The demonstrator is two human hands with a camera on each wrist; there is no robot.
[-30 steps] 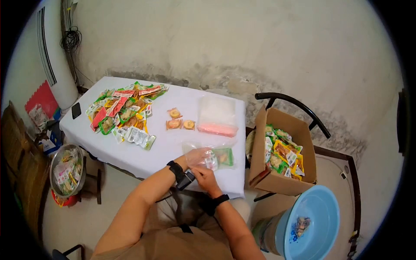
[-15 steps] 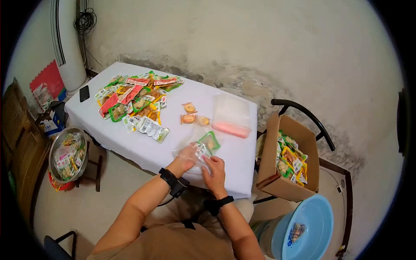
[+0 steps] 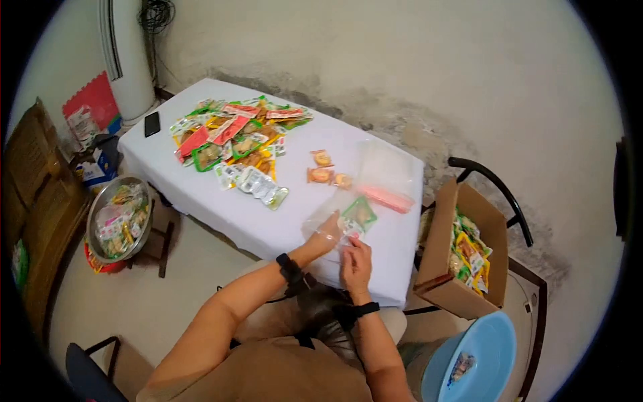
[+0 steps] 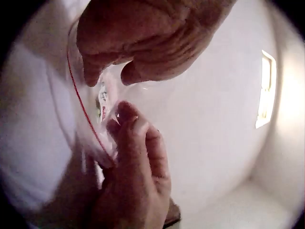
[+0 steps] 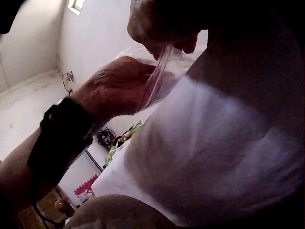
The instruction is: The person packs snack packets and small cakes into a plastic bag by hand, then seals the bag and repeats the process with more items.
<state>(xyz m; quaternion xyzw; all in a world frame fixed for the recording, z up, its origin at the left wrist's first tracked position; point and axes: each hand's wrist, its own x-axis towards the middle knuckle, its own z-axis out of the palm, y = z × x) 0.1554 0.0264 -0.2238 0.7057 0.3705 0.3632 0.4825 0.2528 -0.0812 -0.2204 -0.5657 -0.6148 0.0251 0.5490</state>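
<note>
A clear plastic zip bag (image 3: 320, 218) lies at the table's front part, with a green-edged food packet (image 3: 362, 212) inside. My left hand (image 3: 327, 231) reaches in through the bag's mouth, close to the packet. In the left wrist view, its thumb and fingers (image 4: 91, 76) stand apart, and the red zip line runs past them. Seen from the right wrist, that hand shows through the film. My right hand (image 3: 357, 261) pinches the bag's edge by the zip strip (image 5: 155, 78), its fingertips together.
Mixed food packets (image 3: 234, 137) are heaped at the table's left, near a phone (image 3: 153, 124). Three small wrapped cakes (image 3: 320, 175) lie beside stacked bags (image 3: 387, 174). Right stand a packet-filled carton (image 3: 439, 234) and blue basin (image 3: 502, 348); left, a metal bowl (image 3: 94, 224).
The head view has swung, shifting the table rightward and tilting it. The packet and bag have turned to point away from me. My right hand has moved from the left wrist to the bag's edge.
</note>
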